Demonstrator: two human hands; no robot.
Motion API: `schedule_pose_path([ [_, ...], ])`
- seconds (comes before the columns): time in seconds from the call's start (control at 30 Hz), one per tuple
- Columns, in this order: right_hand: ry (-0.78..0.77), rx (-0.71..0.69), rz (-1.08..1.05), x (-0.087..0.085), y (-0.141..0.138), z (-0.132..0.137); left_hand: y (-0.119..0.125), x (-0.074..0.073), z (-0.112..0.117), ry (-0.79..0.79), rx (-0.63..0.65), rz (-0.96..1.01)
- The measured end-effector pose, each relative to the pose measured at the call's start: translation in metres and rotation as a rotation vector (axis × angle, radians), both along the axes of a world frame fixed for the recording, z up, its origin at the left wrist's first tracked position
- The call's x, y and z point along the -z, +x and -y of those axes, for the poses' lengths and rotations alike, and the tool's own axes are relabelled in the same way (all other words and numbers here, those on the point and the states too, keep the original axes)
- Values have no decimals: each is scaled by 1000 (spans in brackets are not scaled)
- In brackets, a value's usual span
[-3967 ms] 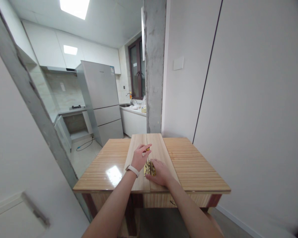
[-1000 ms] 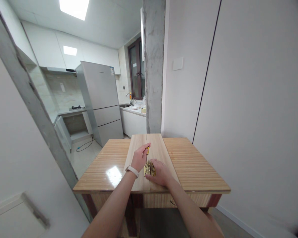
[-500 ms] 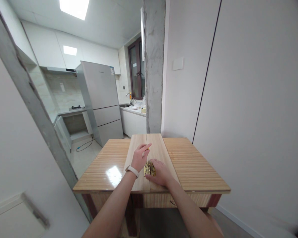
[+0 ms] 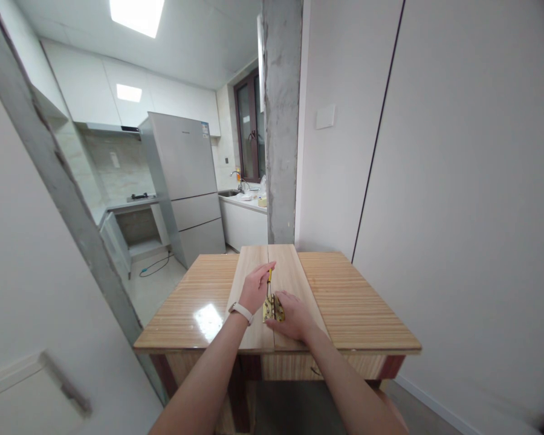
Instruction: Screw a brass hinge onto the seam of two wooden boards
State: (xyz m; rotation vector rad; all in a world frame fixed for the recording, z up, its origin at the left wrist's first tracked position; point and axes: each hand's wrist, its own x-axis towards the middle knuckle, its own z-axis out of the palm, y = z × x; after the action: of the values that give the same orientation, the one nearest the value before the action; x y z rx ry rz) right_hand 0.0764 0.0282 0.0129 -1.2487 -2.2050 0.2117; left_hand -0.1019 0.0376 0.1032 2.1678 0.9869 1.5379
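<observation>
A brass hinge (image 4: pixel 272 308) lies across the seam between two pale wooden boards (image 4: pixel 254 266) laid side by side on a striped wooden table (image 4: pixel 358 302). My left hand (image 4: pixel 255 289), with a white band at the wrist, is closed around a small screwdriver (image 4: pixel 269 279) with a yellow handle, its shaft pointing down at the hinge. My right hand (image 4: pixel 294 314) rests flat on the right board, fingers stretched out and pressing on the right side of the hinge.
A concrete pillar (image 4: pixel 281 121) rises behind the table, with white walls to the right. To the left, a doorway opens onto a kitchen with a grey fridge (image 4: pixel 185 181), a counter and a sink (image 4: pixel 242 196).
My left hand has turned slightly on the screwdriver, so its yellow handle and shaft show more than half a second ago. My right hand and the hinge stay in place.
</observation>
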Motion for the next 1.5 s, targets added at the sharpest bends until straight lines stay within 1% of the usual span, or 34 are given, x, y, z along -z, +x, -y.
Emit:
schedule_pose_path([
  [0.17,31,-41,8,5,2,-3,0,0,0,-11,-9,-7],
  [0.47,5,-28,24,7,3,-5,-1,3,-3,23,-110,-31],
  [0.67,-1,-18,11,5,2,-3,-1,3,-5,39,-71,-31],
  [0.87,-21,-12,4,3,1,-1,-2,3,-4,-14,-13,-7],
  [1.23,-20,-16,23,6,2,-3,-3,2,-2,-38,-20,10],
  [1.33,-14,-22,28,7,2,-4,-2,1,-2,-23,-18,4],
  [1.5,-4,-18,30,10,2,-6,-1,1,-2,2,-60,-8],
])
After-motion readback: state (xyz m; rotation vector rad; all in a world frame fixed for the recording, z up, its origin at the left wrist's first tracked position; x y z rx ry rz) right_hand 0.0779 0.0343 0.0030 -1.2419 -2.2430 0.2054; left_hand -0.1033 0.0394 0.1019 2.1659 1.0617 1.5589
